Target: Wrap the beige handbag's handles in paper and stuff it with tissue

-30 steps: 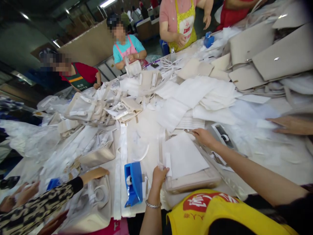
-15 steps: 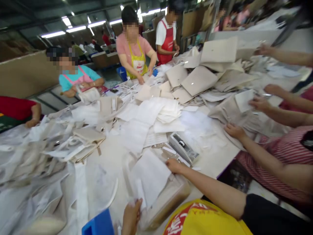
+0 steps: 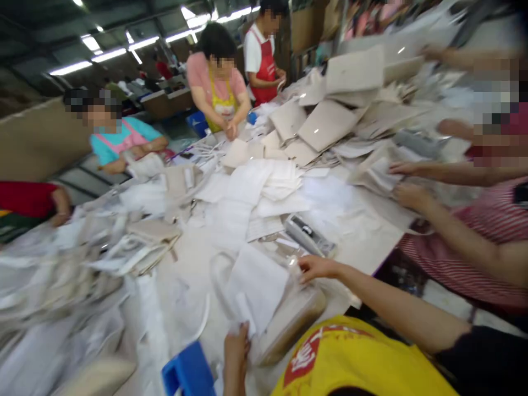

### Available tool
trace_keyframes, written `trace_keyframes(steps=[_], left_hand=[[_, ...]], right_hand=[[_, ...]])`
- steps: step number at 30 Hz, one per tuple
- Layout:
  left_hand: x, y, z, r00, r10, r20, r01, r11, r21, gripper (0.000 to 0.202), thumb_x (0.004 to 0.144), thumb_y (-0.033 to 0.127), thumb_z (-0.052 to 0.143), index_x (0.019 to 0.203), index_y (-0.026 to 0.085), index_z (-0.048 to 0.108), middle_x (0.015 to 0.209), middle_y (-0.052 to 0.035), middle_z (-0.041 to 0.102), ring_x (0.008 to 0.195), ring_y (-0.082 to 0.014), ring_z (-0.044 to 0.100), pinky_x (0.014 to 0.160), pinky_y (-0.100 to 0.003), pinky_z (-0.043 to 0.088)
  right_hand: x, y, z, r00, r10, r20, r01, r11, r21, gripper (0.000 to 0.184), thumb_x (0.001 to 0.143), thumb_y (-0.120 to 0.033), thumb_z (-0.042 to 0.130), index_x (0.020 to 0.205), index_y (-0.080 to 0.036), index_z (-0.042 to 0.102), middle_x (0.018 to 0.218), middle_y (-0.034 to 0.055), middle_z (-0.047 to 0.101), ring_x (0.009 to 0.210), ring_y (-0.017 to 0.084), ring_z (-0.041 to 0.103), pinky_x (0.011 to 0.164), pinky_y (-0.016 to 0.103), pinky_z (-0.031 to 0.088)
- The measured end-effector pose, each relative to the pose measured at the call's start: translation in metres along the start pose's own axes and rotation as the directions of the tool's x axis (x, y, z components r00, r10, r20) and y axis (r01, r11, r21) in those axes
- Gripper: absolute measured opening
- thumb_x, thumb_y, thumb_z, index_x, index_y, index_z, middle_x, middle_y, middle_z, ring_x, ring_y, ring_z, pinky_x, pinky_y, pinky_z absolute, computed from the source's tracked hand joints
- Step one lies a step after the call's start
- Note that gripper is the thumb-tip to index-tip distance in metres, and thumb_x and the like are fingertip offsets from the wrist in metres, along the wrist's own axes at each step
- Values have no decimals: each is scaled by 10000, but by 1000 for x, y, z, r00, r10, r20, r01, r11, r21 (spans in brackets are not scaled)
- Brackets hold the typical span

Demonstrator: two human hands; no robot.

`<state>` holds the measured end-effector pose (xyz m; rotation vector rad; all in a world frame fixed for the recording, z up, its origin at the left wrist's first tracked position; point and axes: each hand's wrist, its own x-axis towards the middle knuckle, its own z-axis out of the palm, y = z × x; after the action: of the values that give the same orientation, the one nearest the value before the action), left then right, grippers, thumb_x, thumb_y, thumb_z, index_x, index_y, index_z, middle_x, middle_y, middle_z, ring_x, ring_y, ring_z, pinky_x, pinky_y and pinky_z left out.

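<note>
A white sheet of wrapping paper [image 3: 258, 286] lies over a beige bag [image 3: 289, 322] in front of me on the table. My left hand [image 3: 237, 346] pinches the near corner of the sheet, fingers closed on it. My right hand [image 3: 315, 268] reaches over the far right edge of the bag, fingers curled around a thin clear strip that looks like tape. A grey tape dispenser [image 3: 307, 235] lies just beyond my right hand.
A blue tape dispenser [image 3: 187, 374] stands by my left wrist. Heaps of white paper [image 3: 264, 184] and beige bags [image 3: 325, 124] cover the table. A person in a striped top [image 3: 457, 258] works close on my right; several others stand round the far side.
The view swung right and up. My right hand slid from the sheet's far corner to the bag's right edge and lifted a little. My left hand kept its hold on the near corner.
</note>
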<state>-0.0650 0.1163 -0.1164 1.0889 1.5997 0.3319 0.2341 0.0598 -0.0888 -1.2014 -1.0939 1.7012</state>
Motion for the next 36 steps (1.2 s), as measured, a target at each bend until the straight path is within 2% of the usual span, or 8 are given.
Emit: trace_keyframes(steps=[7, 11, 15, 17, 21, 25, 31, 36], left_hand=[[4, -11, -8, 997, -20, -71, 15, 997, -77, 222, 585, 350, 537, 589, 182, 392, 367, 102, 294, 322, -45, 248, 359, -189, 177], [0, -7, -7, 998, 7, -64, -9, 999, -33, 212, 598, 350, 544, 616, 176, 423, 380, 96, 322, 330, -50, 263, 363, -192, 199], [-4, -5, -11, 999, -5, -39, 1, 995, -103, 240, 593, 369, 560, 676, 166, 462, 387, 100, 317, 342, -52, 267, 372, -186, 204], [-5, -6, -13, 998, -8, -66, -1, 991, -137, 243, 597, 370, 553, 697, 162, 476, 399, 94, 332, 357, -59, 300, 383, -186, 227], [-4, -11, -11, 972, 10, -236, -33, 995, -93, 232, 625, 384, 512, 704, 166, 497, 436, 66, 395, 402, -83, 380, 407, -199, 278], [1, -14, -9, 942, 10, -336, -35, 997, -69, 229, 642, 375, 488, 728, 164, 514, 455, 55, 415, 407, -91, 389, 410, -208, 293], [0, -8, -13, 960, -21, -279, 30, 999, 28, 242, 596, 399, 526, 654, 164, 535, 397, 61, 374, 398, -100, 379, 414, -218, 308], [-3, 6, -17, 989, -114, -94, 112, 993, -26, 251, 594, 358, 528, 787, 204, 574, 393, 79, 362, 390, -99, 400, 435, -214, 357]], right_hand=[[-25, -3, 12, 996, -61, -66, 38, 953, -302, 357, 612, -334, 615, 936, -182, 616, 934, 49, 612, 901, 202, 520, 832, 300, 381], [-8, -11, 33, 990, -135, -35, 104, 882, -460, 332, 670, -367, 567, 959, -210, 610, 936, 52, 604, 872, 188, 522, 803, 292, 394], [15, 11, 35, 956, -246, -161, 70, 723, -687, 297, 734, -357, 495, 962, -207, 613, 1086, 96, 509, 990, 208, 467, 883, 332, 338], [24, 30, 29, 940, -201, -276, -54, 710, -702, 275, 756, -315, 452, 920, -181, 628, 1047, 108, 526, 962, 205, 488, 873, 334, 345], [40, 59, 14, 894, 89, -440, -343, 766, -543, 295, 742, -224, 416, 967, -125, 579, 807, 69, 619, 662, 158, 563, 679, 293, 428], [53, 60, 10, 887, 143, -439, -397, 722, -567, 272, 680, -221, 495, 911, -108, 583, 758, 65, 627, 690, 167, 560, 652, 271, 411], [40, 36, 17, 862, 112, -494, -439, 653, -618, 362, 633, -155, 496, 989, -176, 561, 781, 37, 636, 732, 158, 566, 664, 243, 404], [21, 26, 18, 847, 121, -517, -494, 537, -684, 327, 647, -135, 466, 931, -228, 599, 887, 34, 641, 881, 182, 556, 747, 265, 399]])
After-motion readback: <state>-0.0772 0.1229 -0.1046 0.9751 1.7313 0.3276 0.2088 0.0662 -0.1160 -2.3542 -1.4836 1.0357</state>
